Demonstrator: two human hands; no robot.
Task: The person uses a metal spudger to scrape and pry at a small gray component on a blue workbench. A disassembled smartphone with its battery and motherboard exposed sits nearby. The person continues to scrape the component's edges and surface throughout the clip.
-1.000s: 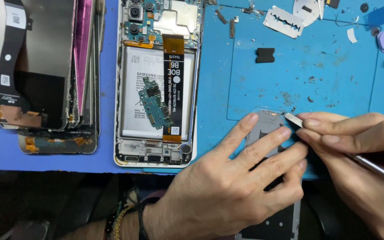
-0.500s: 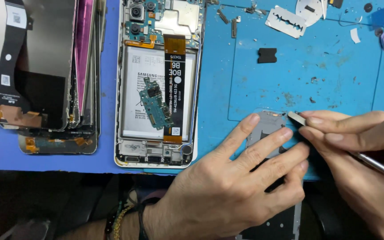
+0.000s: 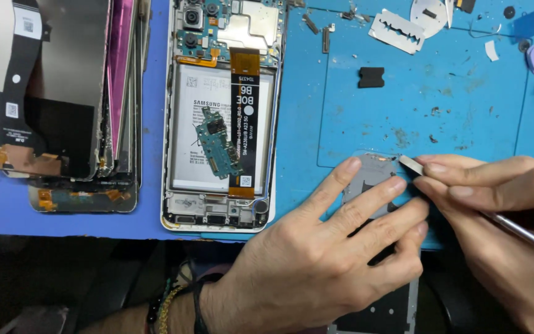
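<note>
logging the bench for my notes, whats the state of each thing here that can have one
Opened phone: back off, battery and boards exposed.
Small green board: loose on the battery.
Screen panels: stacked, face down.
Grey panel: flat, pinned under the left hand.
Metal tool: pinched in the right hand, tip on the panel.
Razor blade: lying loose.

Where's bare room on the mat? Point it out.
Freest: mat between the black block, razor blade and right hand. A narrow strip runs beside the open phone. Crowded: screen stack, top edge.
</note>
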